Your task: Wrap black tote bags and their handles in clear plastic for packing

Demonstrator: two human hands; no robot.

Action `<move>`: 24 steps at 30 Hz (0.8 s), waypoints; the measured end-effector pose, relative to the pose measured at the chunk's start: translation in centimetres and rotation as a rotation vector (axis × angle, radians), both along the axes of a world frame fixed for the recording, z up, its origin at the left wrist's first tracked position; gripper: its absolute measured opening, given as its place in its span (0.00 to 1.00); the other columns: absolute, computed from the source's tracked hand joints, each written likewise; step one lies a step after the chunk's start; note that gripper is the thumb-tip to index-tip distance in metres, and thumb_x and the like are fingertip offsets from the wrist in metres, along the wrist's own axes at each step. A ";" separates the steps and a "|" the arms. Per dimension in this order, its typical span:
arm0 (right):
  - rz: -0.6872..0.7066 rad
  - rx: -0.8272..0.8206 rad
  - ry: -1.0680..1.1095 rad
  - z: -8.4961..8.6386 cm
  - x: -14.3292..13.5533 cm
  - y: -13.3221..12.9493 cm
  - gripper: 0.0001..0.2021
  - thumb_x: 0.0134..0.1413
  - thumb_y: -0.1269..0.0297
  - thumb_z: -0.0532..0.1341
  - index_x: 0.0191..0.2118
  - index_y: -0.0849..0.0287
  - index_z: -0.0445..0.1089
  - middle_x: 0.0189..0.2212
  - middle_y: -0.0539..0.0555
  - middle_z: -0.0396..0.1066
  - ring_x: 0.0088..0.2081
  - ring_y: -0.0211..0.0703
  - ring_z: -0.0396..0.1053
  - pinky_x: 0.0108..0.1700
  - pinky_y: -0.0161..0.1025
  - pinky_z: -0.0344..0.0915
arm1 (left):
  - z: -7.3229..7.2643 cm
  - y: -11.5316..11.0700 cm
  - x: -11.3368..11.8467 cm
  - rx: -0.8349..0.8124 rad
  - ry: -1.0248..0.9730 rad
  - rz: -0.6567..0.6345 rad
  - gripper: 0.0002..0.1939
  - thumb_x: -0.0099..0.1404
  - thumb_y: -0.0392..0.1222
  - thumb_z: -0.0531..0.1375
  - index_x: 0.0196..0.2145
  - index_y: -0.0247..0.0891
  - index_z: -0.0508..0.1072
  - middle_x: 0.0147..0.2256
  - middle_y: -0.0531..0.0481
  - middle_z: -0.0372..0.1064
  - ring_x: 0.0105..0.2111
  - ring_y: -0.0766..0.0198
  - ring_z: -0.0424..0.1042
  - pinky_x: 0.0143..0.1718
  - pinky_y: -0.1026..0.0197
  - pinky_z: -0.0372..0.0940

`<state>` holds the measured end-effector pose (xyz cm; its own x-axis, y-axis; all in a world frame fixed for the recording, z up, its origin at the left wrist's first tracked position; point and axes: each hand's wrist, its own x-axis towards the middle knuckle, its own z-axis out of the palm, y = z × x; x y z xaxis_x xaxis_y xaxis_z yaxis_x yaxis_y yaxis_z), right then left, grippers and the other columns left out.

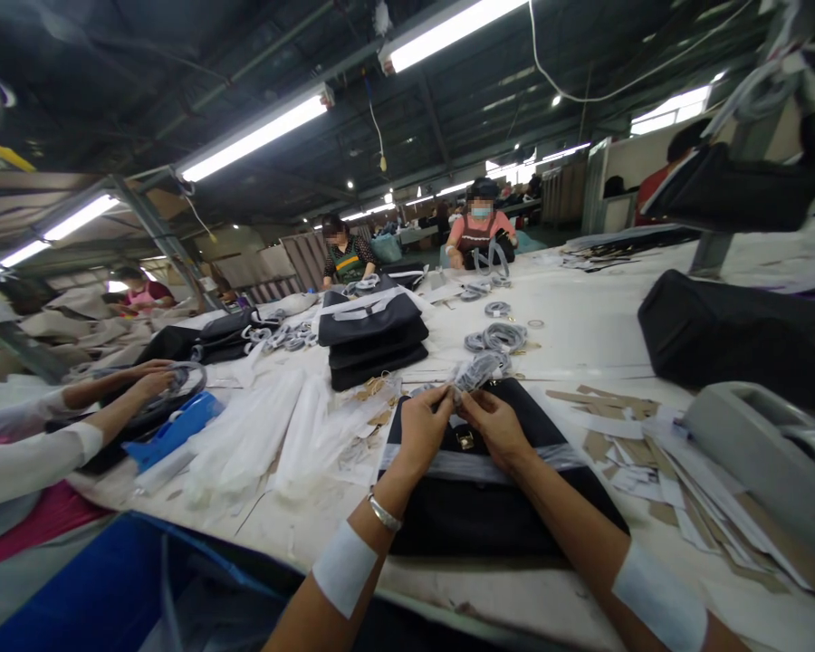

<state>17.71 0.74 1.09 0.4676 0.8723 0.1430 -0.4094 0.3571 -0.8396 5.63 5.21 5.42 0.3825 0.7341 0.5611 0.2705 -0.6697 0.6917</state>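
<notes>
Over the pale tabletop (pixel 584 317), below frame centre, the wrapped grey strap (pixel 479 369), pinched between fingertips of left hand (pixel 425 426) and right hand (pixel 497 426), is best steadied without tugging.

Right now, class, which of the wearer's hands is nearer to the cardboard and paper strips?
Right. The right hand is over the black bag, left of the strips; the left hand is farther left, on the right hand's far side from them.

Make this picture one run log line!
left hand: holding grey bundle | right hand: holding grey bundle | below: black bag | right side: card pieces
</notes>
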 end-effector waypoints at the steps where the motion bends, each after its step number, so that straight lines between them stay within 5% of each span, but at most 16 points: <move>1: -0.008 -0.003 0.003 0.0 -0.1 0.0 0.19 0.37 0.52 0.75 0.30 0.60 0.76 0.30 0.52 0.76 0.36 0.45 0.74 0.46 0.44 0.72 | -0.1 -0.1 0.0 0.018 0.005 0.004 0.10 0.65 0.38 0.61 0.42 0.40 0.80 0.42 0.46 0.79 0.43 0.55 0.77 0.49 0.54 0.68; 10: -0.110 -0.025 -0.003 -0.7 0.0 0.3 0.17 0.34 0.54 0.76 0.27 0.59 0.75 0.26 0.50 0.74 0.31 0.41 0.71 0.41 0.41 0.71 | -2.1 -1.2 1.5 0.391 0.392 0.249 0.18 0.69 0.32 0.55 0.56 0.34 0.72 0.51 0.39 0.74 0.47 0.53 0.76 0.48 0.54 0.70; 24: -0.031 0.031 0.032 0.0 -0.3 -0.1 0.18 0.39 0.51 0.74 0.34 0.58 0.78 0.35 0.54 0.79 0.40 0.50 0.76 0.48 0.46 0.73 | -2.5 -1.1 0.8 0.555 0.414 0.289 0.21 0.69 0.29 0.53 0.58 0.35 0.69 0.53 0.39 0.72 0.50 0.56 0.75 0.48 0.58 0.70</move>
<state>17.40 0.67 1.11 0.4990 0.8528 0.1541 -0.4241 0.3954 -0.8148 6.41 4.16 2.94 0.4779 0.4880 0.7304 0.6531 -0.7535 0.0762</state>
